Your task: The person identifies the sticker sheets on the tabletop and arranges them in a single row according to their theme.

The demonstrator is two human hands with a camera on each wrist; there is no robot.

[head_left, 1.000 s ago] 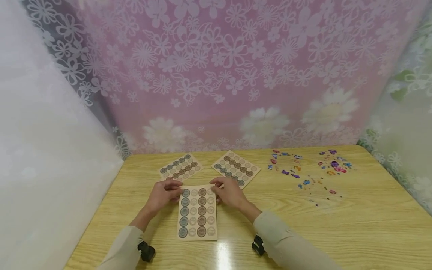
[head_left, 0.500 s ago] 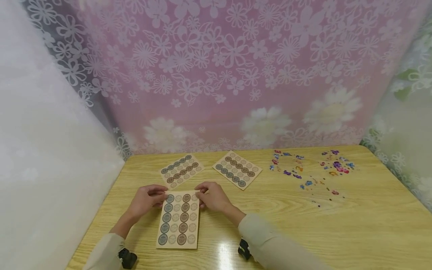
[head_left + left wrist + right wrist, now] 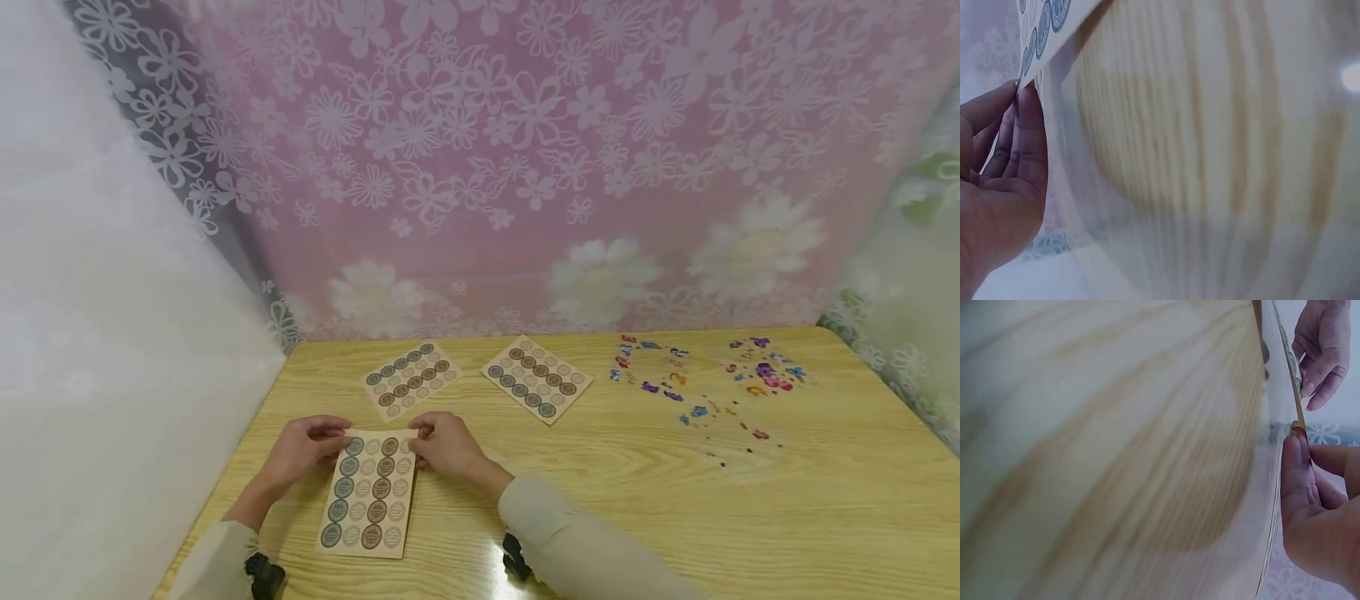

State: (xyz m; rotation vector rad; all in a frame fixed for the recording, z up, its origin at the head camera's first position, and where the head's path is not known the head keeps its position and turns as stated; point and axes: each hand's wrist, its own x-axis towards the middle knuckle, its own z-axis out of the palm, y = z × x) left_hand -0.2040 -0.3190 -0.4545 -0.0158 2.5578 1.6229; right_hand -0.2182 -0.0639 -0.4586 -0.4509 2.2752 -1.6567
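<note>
Between the two hands is a tan sticker sheet (image 3: 367,496) printed with columns of round blue-grey, pale and brown seals. My left hand (image 3: 298,454) pinches its far left corner between thumb and fingers; the left wrist view shows that corner of the sheet (image 3: 1054,37) in the fingertips. At the far right corner, my right hand (image 3: 450,446) pinches the sheet too, seen edge-on in the right wrist view with the right hand (image 3: 1322,506) below it. The sheet's near end lies low over the table, and I cannot tell whether it touches.
Two similar sticker sheets lie angled behind, one at left (image 3: 415,379) and one at right (image 3: 537,379). Several small colourful flower pieces (image 3: 765,372) are scattered on the right of the wooden table (image 3: 637,517). A pink floral curtain (image 3: 480,167) hangs behind the table.
Both hands have carried the held sticker sheet leftward and slightly nearer, and it now tilts a little. The left rear sheet, partly covered before, is now fully visible.
</note>
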